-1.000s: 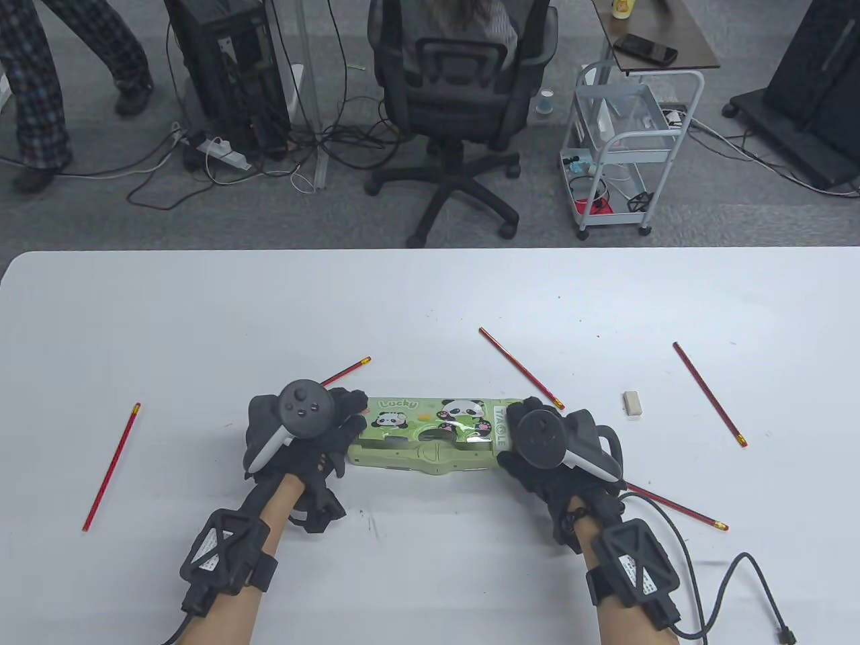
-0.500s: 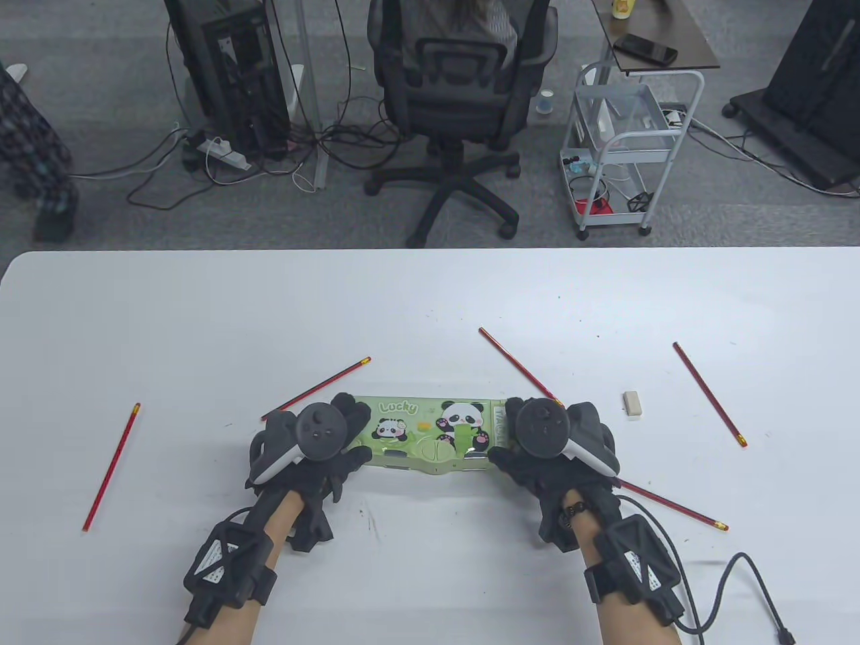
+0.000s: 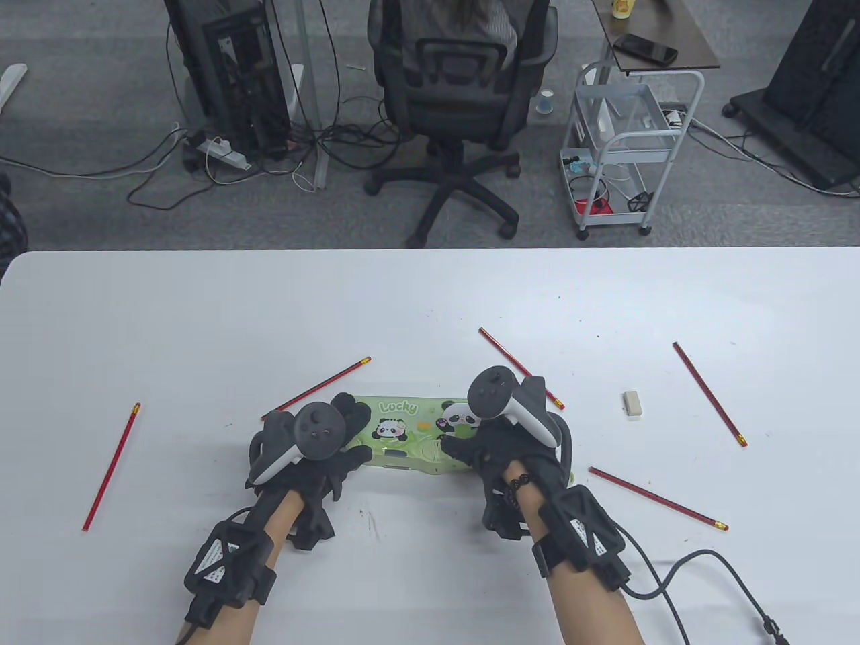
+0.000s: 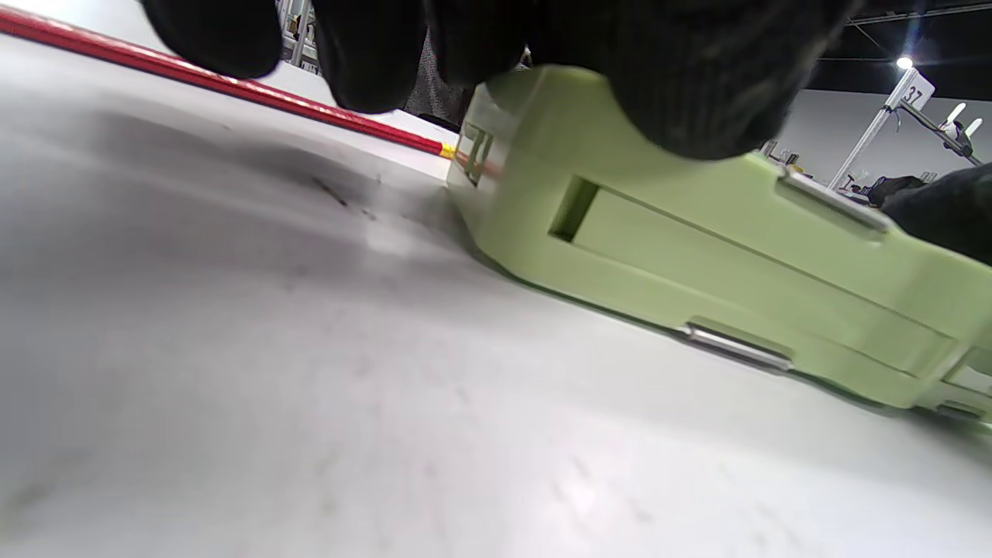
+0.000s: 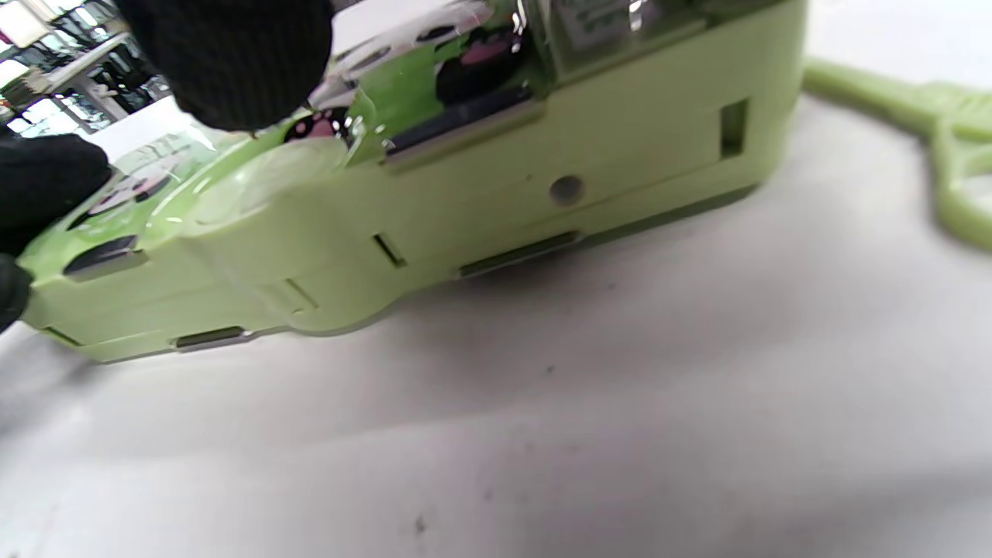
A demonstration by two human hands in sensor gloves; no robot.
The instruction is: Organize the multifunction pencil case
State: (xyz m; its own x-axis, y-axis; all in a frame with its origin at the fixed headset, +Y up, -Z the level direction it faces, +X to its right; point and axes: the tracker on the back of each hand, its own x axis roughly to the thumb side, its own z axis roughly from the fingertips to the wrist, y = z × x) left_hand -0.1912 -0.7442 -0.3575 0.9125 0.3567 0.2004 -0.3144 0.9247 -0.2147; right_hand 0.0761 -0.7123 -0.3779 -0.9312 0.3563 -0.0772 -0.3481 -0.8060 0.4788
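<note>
Since the half-second before, my right hand (image 3: 500, 443) had shifted from the right end of the pencil case (image 3: 410, 437) toward its middle, while my left hand (image 3: 316, 443) stayed at the left end. Item: pencil case, green, panda-printed lid reading "Lucky", lay flat on the white table (image 3: 201, 316) near its front edge, lid closed. Item: left hand, fingers curled over the far edge of the case's left end with the thumb along the near edge, gripping it; in the left wrist view the fingertips (image 4: 364, 54) hung over the case's (image 4: 697, 256) corner. Item: right hand, fingers spread on the lid near the centre; in the right wrist view one fingertip (image 5: 232, 54) rested on the glossy lid of the case (image 5: 465, 194), and whether it pressed or only touched I could not tell. Item: pale green plastic piece (image 5: 914, 116) lay on the table just beside the case's right end, seen only in that view. Item: five red pencils, one far left (image 3: 111, 467), one just behind my left hand (image 3: 329, 383), one behind my right hand (image 3: 510, 359), one far right (image 3: 709, 393), one near right front (image 3: 658, 499). Item: white eraser (image 3: 632, 404), between the two right-hand pencils.
</note>
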